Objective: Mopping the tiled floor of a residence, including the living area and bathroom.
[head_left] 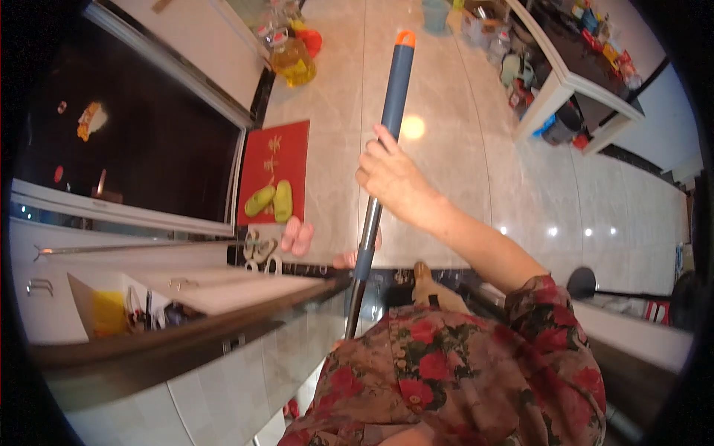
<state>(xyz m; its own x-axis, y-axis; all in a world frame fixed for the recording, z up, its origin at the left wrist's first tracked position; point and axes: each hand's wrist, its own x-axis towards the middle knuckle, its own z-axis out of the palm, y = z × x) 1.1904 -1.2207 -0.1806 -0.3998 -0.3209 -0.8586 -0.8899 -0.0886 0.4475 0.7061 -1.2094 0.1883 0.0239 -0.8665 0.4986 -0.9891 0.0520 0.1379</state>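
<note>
My right hand (394, 177) is closed round a long pole (371, 223), its fingers wrapped just below the blue-grey grip. That grip ends in an orange hanging loop (405, 37) and points away from me over the tiles. Downward, the pole runs past a blue-grey collar as a dark shaft and goes out of sight beside my floral shirt (431, 364). What is on its lower end is hidden. A sliver of skin shows by the shaft at the shirt's edge, perhaps my left hand (338, 345); its fingers are hidden.
On the left, a red doormat (274, 163) with yellow-green slippers (271, 200) lies by a dark glass door (134, 134). Pink slippers (297, 236) stand nearby. Oil jugs (291, 61) are at the far left. A white-framed table (565, 82) stands at the right, things beneath it.
</note>
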